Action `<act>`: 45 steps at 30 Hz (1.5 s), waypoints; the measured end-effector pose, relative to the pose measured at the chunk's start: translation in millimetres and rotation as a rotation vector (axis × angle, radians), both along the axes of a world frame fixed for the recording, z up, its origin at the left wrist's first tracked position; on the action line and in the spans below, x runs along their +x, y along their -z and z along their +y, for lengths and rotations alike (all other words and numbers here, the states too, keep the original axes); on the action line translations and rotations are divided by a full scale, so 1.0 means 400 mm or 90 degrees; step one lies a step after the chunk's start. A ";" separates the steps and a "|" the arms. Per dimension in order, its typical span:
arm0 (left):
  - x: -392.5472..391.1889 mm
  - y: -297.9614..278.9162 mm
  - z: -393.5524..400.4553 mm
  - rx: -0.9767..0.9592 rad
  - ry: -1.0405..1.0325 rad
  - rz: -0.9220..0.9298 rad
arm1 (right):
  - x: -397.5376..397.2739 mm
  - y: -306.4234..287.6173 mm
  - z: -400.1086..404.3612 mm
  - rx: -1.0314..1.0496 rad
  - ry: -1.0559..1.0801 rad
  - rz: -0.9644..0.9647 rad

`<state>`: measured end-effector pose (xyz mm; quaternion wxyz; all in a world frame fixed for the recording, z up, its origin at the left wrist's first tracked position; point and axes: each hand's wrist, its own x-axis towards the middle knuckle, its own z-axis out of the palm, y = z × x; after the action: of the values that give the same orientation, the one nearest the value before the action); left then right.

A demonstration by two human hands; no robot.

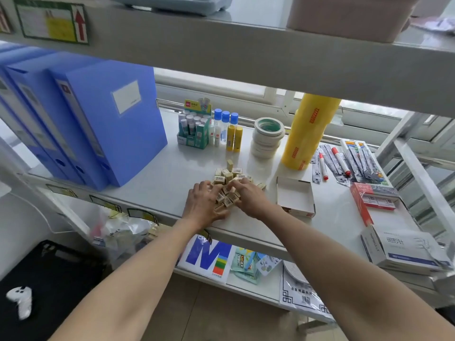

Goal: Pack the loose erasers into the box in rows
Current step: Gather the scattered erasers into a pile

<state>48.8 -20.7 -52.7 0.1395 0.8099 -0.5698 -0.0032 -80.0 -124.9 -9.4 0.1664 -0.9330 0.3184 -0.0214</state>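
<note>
Box (295, 193) empty, 0 rows. Erasers (227, 179) all loose; left hand (203, 204) & right hand (248, 199) fingers curled into pile, grip unclear.

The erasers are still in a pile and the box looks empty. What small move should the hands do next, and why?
Probably the right hand should pinch a few erasers and carry them to the open box beside it. Both hands, the left hand too, lie on the pile, the box interior shows no erasers, and it sits on the right hand's side.
</note>
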 end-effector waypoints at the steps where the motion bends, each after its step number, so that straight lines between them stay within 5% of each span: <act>1: 0.000 0.002 -0.005 0.012 -0.004 -0.017 | 0.001 -0.001 -0.002 0.003 0.000 0.002; 11: -0.002 0.016 -0.004 -0.062 -0.042 -0.023 | 0.000 -0.011 -0.003 -0.016 -0.002 0.046; 26: 0.007 0.025 0.014 -0.119 0.088 0.001 | 0.011 -0.014 0.031 -0.050 0.006 0.036; 36: -0.006 0.013 0.007 -0.066 0.044 -0.039 | 0.001 -0.017 0.018 -0.042 0.015 0.050; 45: 0.035 0.038 0.009 -0.178 0.178 -0.073 | 0.006 -0.019 0.008 -0.060 -0.007 0.080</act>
<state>62.8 -17.0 -68.1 0.2165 0.6943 -0.6787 0.1029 -77.5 -121.5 -2.0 0.1024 -0.9409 0.3219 0.0228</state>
